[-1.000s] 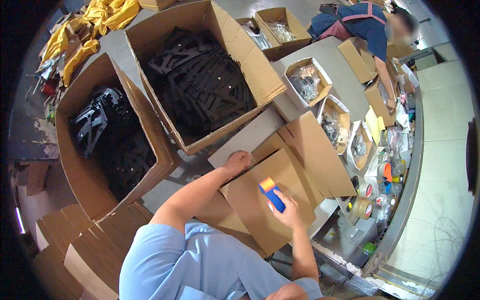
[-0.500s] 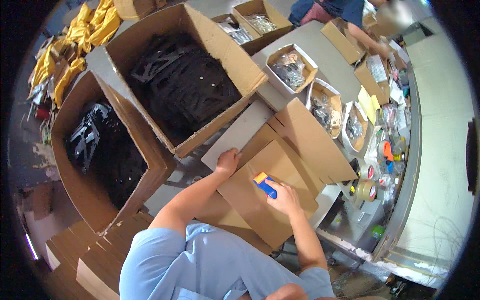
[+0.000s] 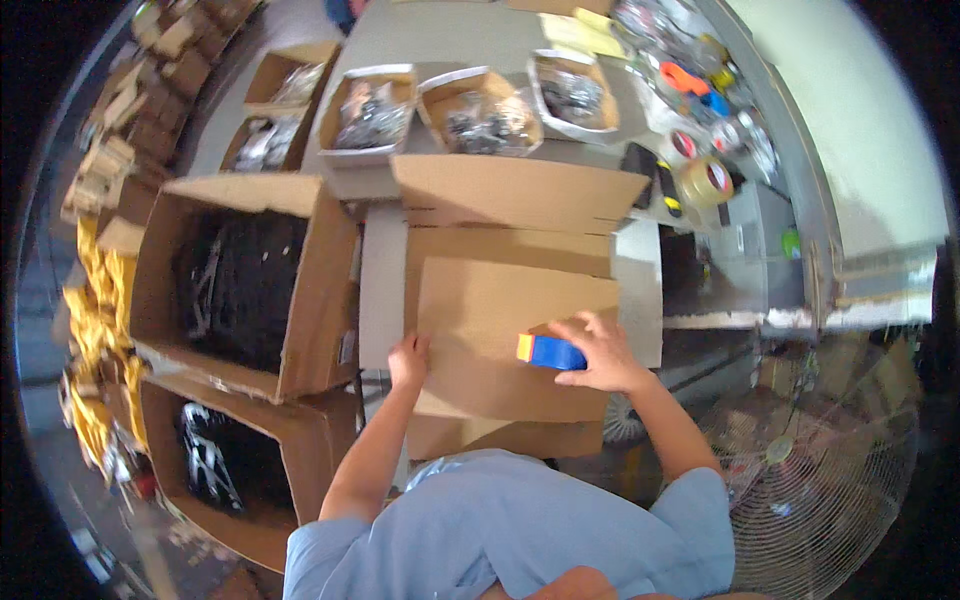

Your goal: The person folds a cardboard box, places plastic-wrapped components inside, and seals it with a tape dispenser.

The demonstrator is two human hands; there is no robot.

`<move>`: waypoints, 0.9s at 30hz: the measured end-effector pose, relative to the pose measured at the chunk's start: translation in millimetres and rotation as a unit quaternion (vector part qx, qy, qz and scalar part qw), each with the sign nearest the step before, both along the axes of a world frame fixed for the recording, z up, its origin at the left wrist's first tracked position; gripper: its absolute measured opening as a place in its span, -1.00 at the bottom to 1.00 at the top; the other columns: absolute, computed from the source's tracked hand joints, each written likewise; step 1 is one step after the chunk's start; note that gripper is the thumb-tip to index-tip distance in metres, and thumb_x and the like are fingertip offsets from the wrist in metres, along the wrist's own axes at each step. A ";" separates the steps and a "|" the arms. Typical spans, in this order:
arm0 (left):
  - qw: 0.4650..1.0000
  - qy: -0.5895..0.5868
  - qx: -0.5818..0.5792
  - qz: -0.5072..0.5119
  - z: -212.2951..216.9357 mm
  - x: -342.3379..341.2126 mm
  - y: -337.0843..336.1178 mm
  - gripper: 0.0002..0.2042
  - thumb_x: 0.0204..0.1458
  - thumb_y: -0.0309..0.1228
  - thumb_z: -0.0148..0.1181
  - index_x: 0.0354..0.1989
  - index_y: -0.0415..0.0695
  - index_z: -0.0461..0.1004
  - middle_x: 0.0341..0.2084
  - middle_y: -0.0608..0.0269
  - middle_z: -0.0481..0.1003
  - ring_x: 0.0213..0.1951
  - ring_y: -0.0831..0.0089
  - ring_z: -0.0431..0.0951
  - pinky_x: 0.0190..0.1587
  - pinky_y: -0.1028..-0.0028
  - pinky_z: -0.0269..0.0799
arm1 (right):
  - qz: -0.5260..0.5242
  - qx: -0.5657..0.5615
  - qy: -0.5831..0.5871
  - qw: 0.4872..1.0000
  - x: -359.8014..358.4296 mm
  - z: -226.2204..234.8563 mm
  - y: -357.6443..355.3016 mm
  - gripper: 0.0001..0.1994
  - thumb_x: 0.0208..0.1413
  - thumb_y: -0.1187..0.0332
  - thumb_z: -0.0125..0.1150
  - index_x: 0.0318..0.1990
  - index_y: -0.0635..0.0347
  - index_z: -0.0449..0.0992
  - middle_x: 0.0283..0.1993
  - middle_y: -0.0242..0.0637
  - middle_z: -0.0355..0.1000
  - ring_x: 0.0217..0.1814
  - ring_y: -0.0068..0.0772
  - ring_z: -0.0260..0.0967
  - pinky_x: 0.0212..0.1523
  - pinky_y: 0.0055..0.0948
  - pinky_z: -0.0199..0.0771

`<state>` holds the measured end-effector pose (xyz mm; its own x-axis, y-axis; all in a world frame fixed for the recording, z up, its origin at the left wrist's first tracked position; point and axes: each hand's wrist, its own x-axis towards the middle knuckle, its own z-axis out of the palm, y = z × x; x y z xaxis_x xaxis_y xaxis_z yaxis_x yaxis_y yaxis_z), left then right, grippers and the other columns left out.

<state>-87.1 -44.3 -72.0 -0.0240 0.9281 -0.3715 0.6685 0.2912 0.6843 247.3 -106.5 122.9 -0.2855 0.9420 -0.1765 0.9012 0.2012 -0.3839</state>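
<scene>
Flattened on the table in front of me lies a cardboard box (image 3: 490,290), its far flap raised toward the back. My left hand (image 3: 409,360) presses at the box's left edge, its fingers curled over the cardboard. My right hand (image 3: 607,355) grips a small blue block-shaped tool (image 3: 557,352) with a yellow-orange end pointing left. This tool is over the right half of the panel; whether it touches the cardboard I cannot tell. My thumb is on the near side and the fingers on the far side.
Two deep cartons (image 3: 340,250) of black metal parts stand at left. Beyond the box are white-rimmed trays (image 3: 365,152) of bagged small parts. Tape rolls (image 3: 706,182) and a yellow-black cutter (image 3: 668,190) lie at the far right. A large fan (image 3: 780,450) stands at lower right.
My view has turned, so the box now lies squarely ahead. Both hands stay at the box, the right still holding the blue tool, whose yellow-orange end now points left.
</scene>
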 end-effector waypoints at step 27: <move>0.827 0.023 0.131 -0.547 13.1 272.9 125.8 -0.63 -0.05 -0.06 0.23 -0.35 -0.16 0.63 -0.35 0.06 0.54 -0.12 0.19 0.46 -0.10 0.26 0.40 | -0.630 0.077 0.243 0.734 1.5 -191.8 -149.6 -0.45 -0.32 0.08 0.51 -0.17 0.22 0.52 0.21 -0.06 -0.04 0.32 0.00 -0.08 0.23 -0.17 0.14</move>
